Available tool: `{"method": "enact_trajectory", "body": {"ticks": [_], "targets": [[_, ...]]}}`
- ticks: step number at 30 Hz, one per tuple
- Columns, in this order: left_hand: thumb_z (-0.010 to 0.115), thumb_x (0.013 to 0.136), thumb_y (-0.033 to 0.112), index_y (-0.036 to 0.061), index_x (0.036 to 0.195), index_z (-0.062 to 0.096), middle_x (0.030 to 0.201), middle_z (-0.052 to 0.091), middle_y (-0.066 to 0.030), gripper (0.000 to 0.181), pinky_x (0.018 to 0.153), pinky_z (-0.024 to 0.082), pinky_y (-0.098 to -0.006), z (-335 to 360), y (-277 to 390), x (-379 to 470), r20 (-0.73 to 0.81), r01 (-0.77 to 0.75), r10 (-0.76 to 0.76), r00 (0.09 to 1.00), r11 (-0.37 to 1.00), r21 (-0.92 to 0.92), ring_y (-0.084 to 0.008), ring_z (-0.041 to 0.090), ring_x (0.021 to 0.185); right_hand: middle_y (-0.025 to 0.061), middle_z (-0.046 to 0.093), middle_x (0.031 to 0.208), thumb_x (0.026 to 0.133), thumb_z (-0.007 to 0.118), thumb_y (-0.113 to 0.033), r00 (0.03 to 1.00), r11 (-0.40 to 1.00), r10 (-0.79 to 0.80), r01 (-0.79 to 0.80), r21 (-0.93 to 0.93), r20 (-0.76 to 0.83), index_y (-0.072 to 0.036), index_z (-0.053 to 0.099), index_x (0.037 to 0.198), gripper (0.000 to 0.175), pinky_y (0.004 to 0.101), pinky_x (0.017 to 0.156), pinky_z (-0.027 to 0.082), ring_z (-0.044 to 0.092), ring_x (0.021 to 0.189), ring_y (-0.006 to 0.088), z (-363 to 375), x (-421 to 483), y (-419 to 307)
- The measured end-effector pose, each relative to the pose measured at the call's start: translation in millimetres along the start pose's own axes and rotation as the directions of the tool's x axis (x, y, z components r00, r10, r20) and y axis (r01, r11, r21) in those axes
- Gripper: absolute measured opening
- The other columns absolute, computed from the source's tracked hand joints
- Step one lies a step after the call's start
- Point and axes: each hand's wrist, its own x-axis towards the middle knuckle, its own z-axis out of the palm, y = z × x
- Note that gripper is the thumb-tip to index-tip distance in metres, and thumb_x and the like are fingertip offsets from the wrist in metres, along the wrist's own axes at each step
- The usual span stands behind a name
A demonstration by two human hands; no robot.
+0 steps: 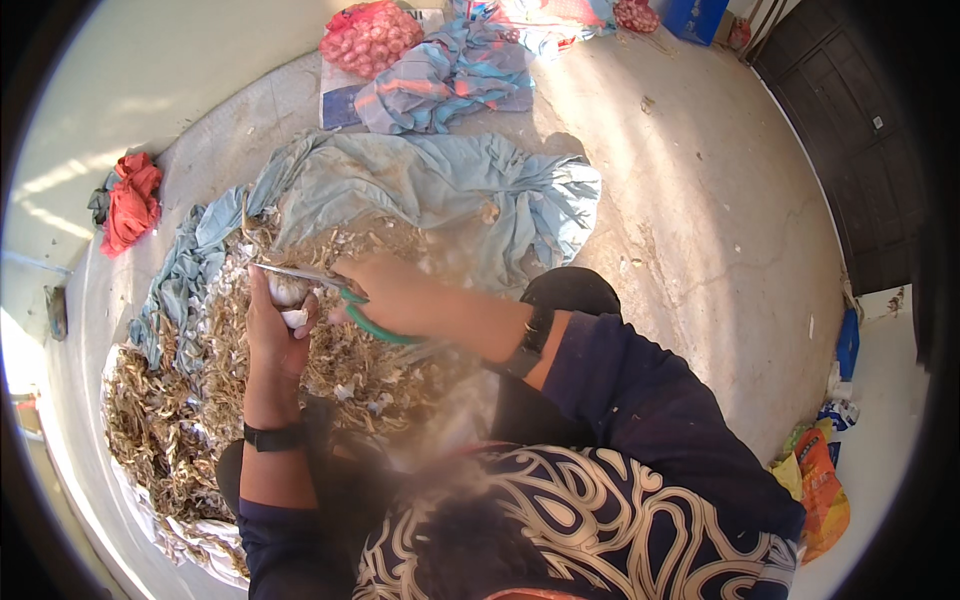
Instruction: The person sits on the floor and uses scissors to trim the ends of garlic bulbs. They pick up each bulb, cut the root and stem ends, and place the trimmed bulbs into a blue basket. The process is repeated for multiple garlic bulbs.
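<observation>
My left hand holds a whitish garlic bulb, with a pale piece, perhaps a clove or another bulb, lower against the fingers. From the right, my right hand grips scissors with green handles. Their metal blades lie across the top of the bulb, close to my left fingertips; whether they touch the stem cannot be told. Beneath both hands spreads a heap of dry brown garlic stalks and papery skins, partly hidden by my arms.
A crumpled light-blue cloth borders the heap's far side. Beyond it lie a plaid cloth and a red net bag of bulbs. A red cloth rests by the left wall; colourful bags stand at right.
</observation>
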Motion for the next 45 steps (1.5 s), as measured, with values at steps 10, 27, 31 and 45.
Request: {"method": "enact_trajectory", "body": {"ticks": [10,27,31,45], "targets": [[0.038,0.101,0.047,0.0069,0.1,0.05,0.075,0.058,-0.0084,0.042,0.035,0.029,-0.0216,-3,-4,3,-0.124,-0.001,0.003,0.992,1.0,0.018,-0.0147,0.052,0.053,0.0254,0.064,0.083,0.083,0.068,-0.042,0.989,0.993,0.117,-0.116,-0.015,0.088,0.001,0.058,0.098,0.047,0.0498,0.074,0.049,0.063,0.085,0.0438,0,-1,-11],[0.041,0.101,0.036,0.0043,0.102,0.053,0.081,0.061,-0.0116,0.034,0.036,0.029,-0.0218,-3,-4,-1,-0.014,0.162,-0.172,0.985,0.95,-0.265,-0.0169,0.053,0.057,0.0162,0.065,0.076,0.081,0.072,-0.045,0.973,0.935,0.223,-0.197,0.295,-0.059,0.0,0.061,0.095,0.048,0.0377,0.068,0.048,0.064,0.072,0.0294,5,5,-3],[0.04,0.1,0.027,0.005,0.104,0.054,0.085,0.061,-0.0135,0.026,0.038,0.031,-0.0223,-8,-2,0,0.02,0.117,-0.116,0.993,0.958,-0.261,-0.0203,0.058,0.065,0.0116,0.066,0.074,0.082,0.073,-0.044,0.948,0.873,0.314,-0.266,0.408,-0.052,-0.001,0.062,0.093,0.046,0.0348,0.066,0.048,0.063,0.069,0.0229,2,13,5],[0.046,0.099,0.016,0.0076,0.102,0.053,0.083,0.062,-0.0067,0.011,0.038,0.037,-0.0196,6,-9,-26,0.167,0.115,-0.155,0.974,0.967,0.226,-0.0181,0.06,0.059,0.0063,0.065,0.078,0.083,0.075,-0.027,0.953,0.889,0.283,-0.303,0.344,0.108,-0.001,0.059,0.102,0.036,0.0272,0.058,0.048,0.062,0.066,0.0119,7,5,-15]]}}
